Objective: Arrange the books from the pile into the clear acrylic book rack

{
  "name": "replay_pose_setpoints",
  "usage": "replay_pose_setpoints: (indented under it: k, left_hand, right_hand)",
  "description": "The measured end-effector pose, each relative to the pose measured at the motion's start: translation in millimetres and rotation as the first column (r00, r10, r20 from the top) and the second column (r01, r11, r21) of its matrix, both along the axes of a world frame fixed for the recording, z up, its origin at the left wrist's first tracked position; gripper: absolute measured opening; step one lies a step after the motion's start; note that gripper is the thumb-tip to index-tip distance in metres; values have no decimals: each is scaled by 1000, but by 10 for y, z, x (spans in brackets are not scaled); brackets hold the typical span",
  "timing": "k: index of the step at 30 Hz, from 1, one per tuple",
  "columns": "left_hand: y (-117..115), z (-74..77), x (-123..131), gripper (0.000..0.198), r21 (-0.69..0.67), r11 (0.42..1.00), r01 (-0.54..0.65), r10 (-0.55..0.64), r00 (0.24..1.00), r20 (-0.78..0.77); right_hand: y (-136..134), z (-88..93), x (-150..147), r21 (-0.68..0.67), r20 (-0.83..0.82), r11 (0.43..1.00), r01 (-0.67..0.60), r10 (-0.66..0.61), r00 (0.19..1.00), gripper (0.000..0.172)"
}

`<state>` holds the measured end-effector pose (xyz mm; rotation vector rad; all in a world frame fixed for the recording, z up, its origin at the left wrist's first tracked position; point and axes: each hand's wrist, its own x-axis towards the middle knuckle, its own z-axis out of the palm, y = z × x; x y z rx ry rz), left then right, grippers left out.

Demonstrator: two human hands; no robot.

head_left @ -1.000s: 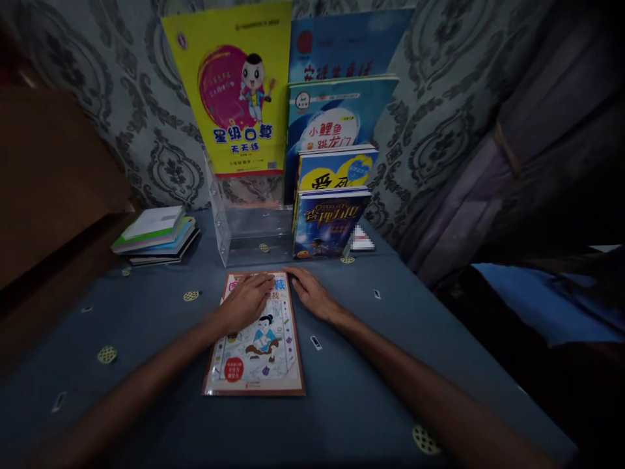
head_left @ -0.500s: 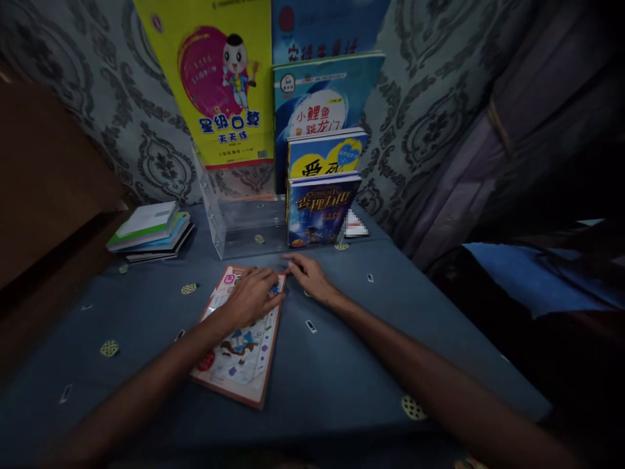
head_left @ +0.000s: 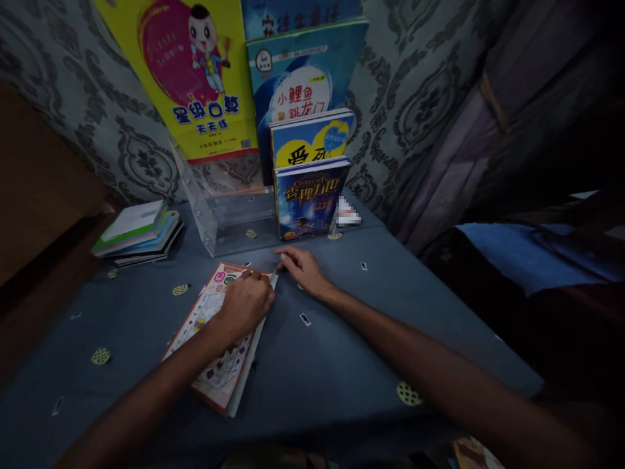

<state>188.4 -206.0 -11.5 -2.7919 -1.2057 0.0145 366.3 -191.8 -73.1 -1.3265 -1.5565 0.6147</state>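
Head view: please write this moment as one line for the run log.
left hand: on book | right hand: near book's top corner, contact unclear | book: slanted on table | clear stand: behind, holding other books

The left hand [head_left: 248, 298] is hiding part of the book [head_left: 202, 318], including some title characters. The top edge is cropping the yellow book [head_left: 188, 85] and rear blue book [head_left: 303, 10]. Pixelation is masking a white thing [head_left: 348, 213]. The bottom edge is cutting off the left forearm [head_left: 146, 404].

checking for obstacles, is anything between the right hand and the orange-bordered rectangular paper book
Nothing visible stands between them: the right hand is beside the book's far right corner; touching or not is unclear.
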Motion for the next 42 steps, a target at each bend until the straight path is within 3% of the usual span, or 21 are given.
replay_pose_setpoints:
  k: [5,9,12,14,18,21,24,29,35,42]
  left_hand:
    - [23,75,-37,30,-23,999,-27,27,1000,-2]
    - [-5,54,-50,30,-14,1000,-4,5,1000,10]
    - [-1,7,-155,26,-25,997,74,-72,996,58]
    - [14,-11,-314,27,-76,977,197,-189,977,99]
    - [-7,15,-809,68,-286,859,426,-399,905,148]
    - [-112,51,-1160,99,-407,791,458,-442,886,138]
    - [-249,53,-1328,108,-447,785,428,-432,896,99]
    - [-389,-23,-1242,92,-385,831,401,-405,911,76]
    - [-404,-85,-1049,50,-236,881,410,-389,912,131]
    - [-325,-98,-987,32,-257,881,398,-311,895,319]
  right_hand:
    - [-48,65,-30,98,-15,994,38,-37,999,29]
    - [-150,126,-83,164,90,986,-32,18,996,30]
    - [-207,124,-117,144,274,979,-142,98,957,28]
    - [-222,108,-129,110,353,976,-186,137,926,28]
    - [-221,91,-141,83,387,980,-183,137,912,28]
    - [-216,97,-159,92,410,972,-216,161,898,26]
    - [-201,100,-180,96,442,956,-278,209,872,26]
    - [-121,71,-194,62,471,947,-316,251,845,31]
    - [-25,69,-198,-3,497,962,-274,239,835,36]
    - [8,7,-185,9,472,955,-295,256,844,35]
